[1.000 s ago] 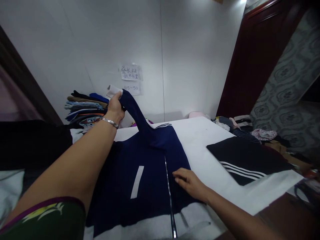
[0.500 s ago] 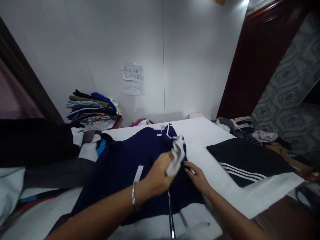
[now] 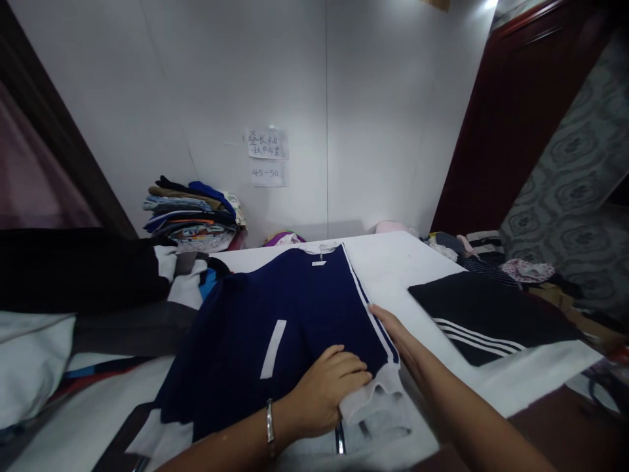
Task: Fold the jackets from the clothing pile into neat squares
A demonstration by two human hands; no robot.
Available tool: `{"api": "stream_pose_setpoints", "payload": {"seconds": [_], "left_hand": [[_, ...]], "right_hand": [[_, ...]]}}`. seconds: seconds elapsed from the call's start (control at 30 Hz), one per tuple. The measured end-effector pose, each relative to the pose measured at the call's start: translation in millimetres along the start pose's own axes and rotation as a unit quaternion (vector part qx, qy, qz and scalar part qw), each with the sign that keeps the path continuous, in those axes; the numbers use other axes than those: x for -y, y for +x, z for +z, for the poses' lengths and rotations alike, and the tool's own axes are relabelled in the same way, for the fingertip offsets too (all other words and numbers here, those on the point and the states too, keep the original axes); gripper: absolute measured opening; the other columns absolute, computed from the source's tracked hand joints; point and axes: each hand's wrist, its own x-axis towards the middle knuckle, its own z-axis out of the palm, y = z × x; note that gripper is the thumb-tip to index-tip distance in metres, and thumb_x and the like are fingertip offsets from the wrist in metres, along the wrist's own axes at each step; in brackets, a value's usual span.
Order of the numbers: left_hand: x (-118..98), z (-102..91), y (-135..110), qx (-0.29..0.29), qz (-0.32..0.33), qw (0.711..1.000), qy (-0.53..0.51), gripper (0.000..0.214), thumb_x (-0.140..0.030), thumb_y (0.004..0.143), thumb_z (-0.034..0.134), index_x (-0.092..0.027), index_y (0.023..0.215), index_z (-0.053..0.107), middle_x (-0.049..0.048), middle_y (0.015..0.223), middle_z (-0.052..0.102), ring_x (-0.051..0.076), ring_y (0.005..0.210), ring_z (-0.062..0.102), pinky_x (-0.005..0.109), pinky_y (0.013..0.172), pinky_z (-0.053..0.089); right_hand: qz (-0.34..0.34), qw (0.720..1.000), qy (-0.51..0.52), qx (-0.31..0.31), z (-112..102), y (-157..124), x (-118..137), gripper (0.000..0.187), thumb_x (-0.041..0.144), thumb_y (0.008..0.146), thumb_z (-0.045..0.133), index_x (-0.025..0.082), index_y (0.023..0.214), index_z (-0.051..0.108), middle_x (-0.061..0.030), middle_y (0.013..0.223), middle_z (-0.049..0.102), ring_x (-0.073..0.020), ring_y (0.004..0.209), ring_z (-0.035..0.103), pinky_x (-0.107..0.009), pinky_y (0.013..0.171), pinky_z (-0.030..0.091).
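Note:
A navy jacket with a grey hem and a zip lies spread on the white table, its collar toward the wall. Its right-hand sleeve, marked with white stripes, runs down along the body. At the end of that sleeve is a grey ribbed cuff. My left hand, a silver bracelet at its wrist, is closed at the cuff with the fingers curled over the fabric. My right hand lies open against the sleeve's outer edge, its fingers stretched out and partly hidden.
A folded black garment with white stripes lies on the right. Folded clothes are stacked at the back left, and loose dark garments heap up at the left. More clothes lie beyond the table's right edge.
My left hand has brought the raised cuff down toward me, so the sleeve now lies straight along the jacket's side. My right hand has shifted slightly up along the sleeve edge.

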Motion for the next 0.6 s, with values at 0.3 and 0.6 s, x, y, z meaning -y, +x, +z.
{"api": "stream_pose_setpoints", "payload": {"seconds": [0.3, 0.6], "left_hand": [[6.3, 23.5, -11.6, 0.047, -0.026, 0.998, 0.035, 0.036, -0.023, 0.092, 0.044, -0.028, 0.127, 0.05, 0.0035, 0.124, 0.062, 0.02, 0.119, 0.051, 0.047, 0.11, 0.03], [21.1, 5.4, -14.9, 0.206, -0.116, 0.957, -0.17, 0.088, -0.054, 0.069, 0.07, -0.028, 0.145, 0.032, 0.0098, 0.15, 0.039, 0.03, 0.138, 0.033, 0.053, 0.114, 0.023]], "right_hand": [[-0.02, 1.0, 0.014, 0.011, 4.8, 18.4, 12.0, 0.056, 0.02, 0.072, 0.062, 0.023, 0.126, 0.049, -0.0016, 0.085, 0.072, -0.0164, 0.062, 0.065, -0.029, 0.058, 0.052], [-0.013, 0.999, 0.007, -0.032, -2.0, 26.9, -3.4, 0.06, 0.016, 0.07, 0.061, 0.025, 0.128, 0.048, -0.0027, 0.095, 0.073, -0.0204, 0.077, 0.069, -0.034, 0.071, 0.055]]}}
